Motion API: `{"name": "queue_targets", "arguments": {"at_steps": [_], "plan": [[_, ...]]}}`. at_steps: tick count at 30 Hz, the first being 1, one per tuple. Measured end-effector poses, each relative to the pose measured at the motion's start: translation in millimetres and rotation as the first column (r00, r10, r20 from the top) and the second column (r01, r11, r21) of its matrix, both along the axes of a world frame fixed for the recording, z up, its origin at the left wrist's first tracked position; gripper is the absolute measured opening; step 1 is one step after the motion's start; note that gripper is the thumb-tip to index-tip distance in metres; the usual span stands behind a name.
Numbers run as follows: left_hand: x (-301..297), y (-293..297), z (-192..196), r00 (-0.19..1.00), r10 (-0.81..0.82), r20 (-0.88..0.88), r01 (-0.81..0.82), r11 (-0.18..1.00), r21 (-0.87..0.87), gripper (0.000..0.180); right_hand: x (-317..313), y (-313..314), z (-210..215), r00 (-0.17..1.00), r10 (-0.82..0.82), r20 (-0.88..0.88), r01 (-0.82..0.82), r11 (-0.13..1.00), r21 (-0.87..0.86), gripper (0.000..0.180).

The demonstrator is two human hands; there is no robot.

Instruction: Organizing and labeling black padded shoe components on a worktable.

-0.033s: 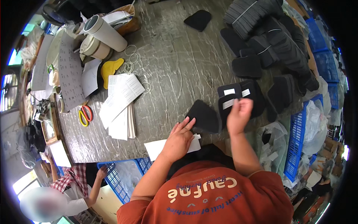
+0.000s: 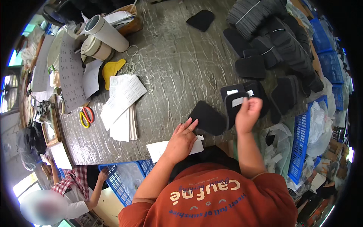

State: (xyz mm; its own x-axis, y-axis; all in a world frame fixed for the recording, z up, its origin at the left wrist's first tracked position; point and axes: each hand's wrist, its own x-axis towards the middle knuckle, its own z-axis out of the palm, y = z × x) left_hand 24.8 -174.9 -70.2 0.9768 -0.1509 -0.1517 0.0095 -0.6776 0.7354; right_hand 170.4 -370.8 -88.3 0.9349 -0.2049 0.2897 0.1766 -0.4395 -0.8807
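Note:
My left hand [image 2: 181, 140] lies with fingers stretched out over a white label sheet [image 2: 156, 150]. Its fingertips touch the lower left edge of a black fabric piece [image 2: 207, 118] with rounded corners. My right hand [image 2: 248, 115] pinches the edge of another black fabric piece [image 2: 231, 109], which bears a small white label [image 2: 238, 101]. Under and behind that piece lie more black pieces, two of them with white labels [image 2: 231, 92]. The exact grip of the right fingertips is partly blurred.
Bundled dark fabric pieces [image 2: 289, 45] crowd the right side, and one black piece [image 2: 200, 20] lies far off. At left are printed cards [image 2: 123, 92], scissors [image 2: 86, 117], rubber bands [image 2: 129, 68] and a tumbler [image 2: 109, 36]. A co-worker [image 2: 75, 189] is at lower left, by a blue crate [image 2: 120, 185].
My right hand has shifted slightly right and farther away, and the labelled black piece at its fingers has moved with it. The left hand stays in place.

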Motion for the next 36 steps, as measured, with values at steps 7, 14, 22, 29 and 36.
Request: {"name": "queue_targets", "arguments": {"at_steps": [7, 14, 22, 29, 36], "plan": [[8, 0, -1, 0.987, 0.159, 0.012, -0.155, 0.973, -0.169, 0.014, -7, 2, 39, 0.879, 0.475, -0.023, -0.436, 0.785, -0.440, 0.013], [4, 2, 4, 0.914, 0.394, -0.100, -0.402, 0.843, -0.357, 0.021, -65, 37, 31, 0.555, 0.717, -0.422, -0.656, 0.689, 0.308, 0.006], [1, 6, 11, 0.978, 0.191, 0.083, -0.179, 0.974, -0.137, 0.015, -25, 40, 18, 0.694, 0.658, -0.294, -0.665, 0.742, 0.091, 0.004], [4, -10, 2, 0.984, 0.001, 0.177, -0.013, 0.998, 0.069, 0.014, -21, 48, 3, 0.659, 0.625, -0.418, -0.699, 0.715, -0.032, 0.004], [6, -10, 1, 0.984, -0.006, 0.176, -0.005, 0.998, 0.062, 0.014, -23, 49, 0, 0.678, 0.604, -0.418, -0.691, 0.718, -0.083, 0.004]]}}
